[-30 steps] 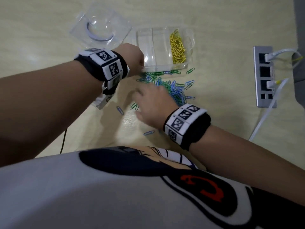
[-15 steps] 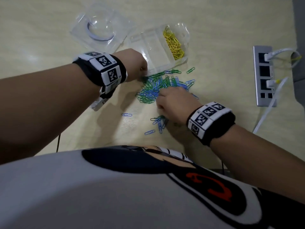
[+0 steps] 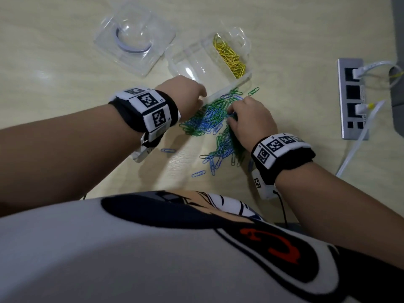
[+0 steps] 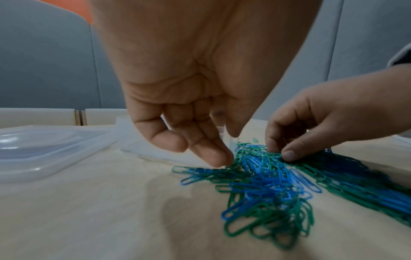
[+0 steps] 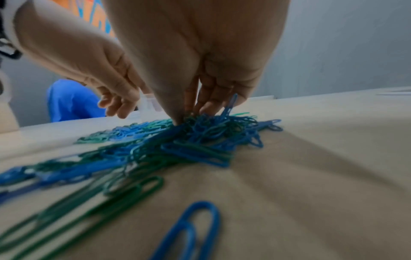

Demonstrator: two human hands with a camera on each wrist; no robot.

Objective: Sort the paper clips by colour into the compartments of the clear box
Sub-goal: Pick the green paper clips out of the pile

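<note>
A pile of green and blue paper clips point(image 3: 209, 121) lies on the pale table, just in front of the clear box point(image 3: 192, 62). The box stands turned at an angle, and its right compartment holds yellow clips point(image 3: 229, 55). My left hand point(image 3: 194, 95) is by the box's near corner. Its fingers point(image 4: 218, 158) hang loosely curled, touch the pile's left edge, and hold nothing that I can see. My right hand point(image 3: 238, 114) is on the pile's right side. Its thumb and fingers point(image 5: 206, 107) pinch into a bunch of blue and green clips point(image 5: 200, 126).
A clear lid point(image 3: 135, 38) lies at the back left. A grey power strip point(image 3: 352, 97) with white cables sits at the right. Loose blue clips point(image 3: 199, 173) are scattered toward my body, and one green clip point(image 3: 253, 91) lies beside the box.
The clear box has turned at an angle. My right hand has moved from the pile's near left to its right side and digs in. A trail of clips now stretches toward me.
</note>
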